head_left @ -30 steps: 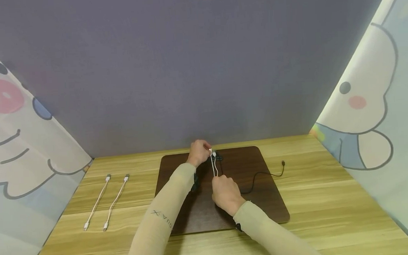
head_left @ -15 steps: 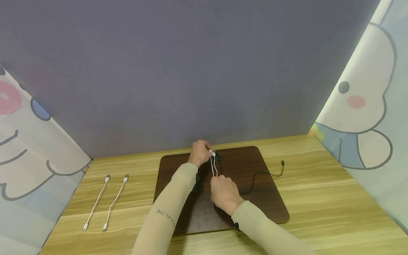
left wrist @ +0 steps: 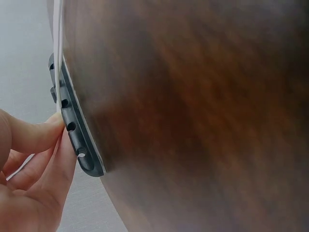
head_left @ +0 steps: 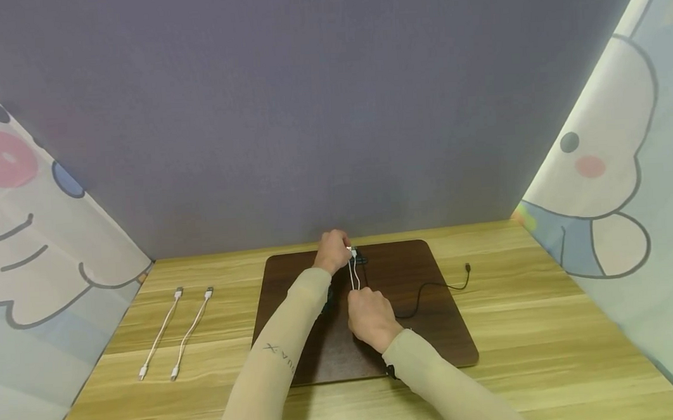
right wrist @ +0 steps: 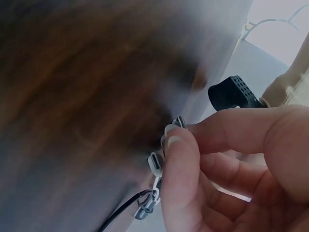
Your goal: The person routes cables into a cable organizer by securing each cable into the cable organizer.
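Two white USB cables [head_left: 358, 275] run between my hands over a dark brown board [head_left: 423, 345]. My left hand [head_left: 332, 251] pinches one of them at its far end, beside a black slotted cable holder [left wrist: 72, 128] at the board's back edge. The left wrist view shows the white cable [left wrist: 58, 58] crossing the holder to thumb and finger; the pinched plug is mostly hidden. Nearer the person, my right hand [head_left: 372, 319] grips the cables' other ends. USB-C plugs [right wrist: 156, 163] poke out around its fingertips in the right wrist view.
Two more white USB cables [head_left: 160, 333] lie side by side on the wooden table [head_left: 548, 326] at the left. A thin black cable [head_left: 432, 285] curves over the board's right edge onto the table. A grey panel [head_left: 331, 109] stands behind.
My left hand has shifted slightly to the right with its pinched cable end, along the board's back edge. My right hand has hardly moved.
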Tool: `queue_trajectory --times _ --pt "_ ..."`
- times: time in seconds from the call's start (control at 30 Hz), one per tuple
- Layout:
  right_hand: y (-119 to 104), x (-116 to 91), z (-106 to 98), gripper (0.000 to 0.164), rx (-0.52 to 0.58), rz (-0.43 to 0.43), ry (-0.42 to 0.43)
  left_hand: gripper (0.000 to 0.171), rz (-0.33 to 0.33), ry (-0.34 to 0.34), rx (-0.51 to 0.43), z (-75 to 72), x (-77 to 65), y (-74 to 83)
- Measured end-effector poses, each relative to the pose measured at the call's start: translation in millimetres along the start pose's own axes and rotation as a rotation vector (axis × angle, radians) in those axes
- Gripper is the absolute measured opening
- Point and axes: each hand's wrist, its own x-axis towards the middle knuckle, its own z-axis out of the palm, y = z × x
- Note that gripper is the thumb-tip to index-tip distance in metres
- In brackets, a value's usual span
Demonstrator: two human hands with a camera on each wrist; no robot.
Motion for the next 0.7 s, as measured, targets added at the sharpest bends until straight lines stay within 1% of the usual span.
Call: queue_trajectory --times 0.33,0.47,0.6,0.7 --pt "-0.3 -1.8 0.3 0.023 0.004 -0.01 -0.01 0.015 0.011 -0.018 -0.014 0.0 -1.8 -3.5" --pt "-0.3 -2.9 -1.4 0.022 0.026 -0.009 -0.026 0.013 -0.004 -0.023 -0.022 -1.4 -0.1 -5.6" --pt "0.1 -4.5 -3.0 0.025 0.067 -0.007 -0.062 0.012 -0.022 -0.023 -0.006 -2.5 0.6 -6.4" --pt "0.6 -5.7 -3.5 0.027 0.087 -0.006 -0.074 0.015 -0.014 -0.028 0.003 -2.8 -1.0 -5.3"
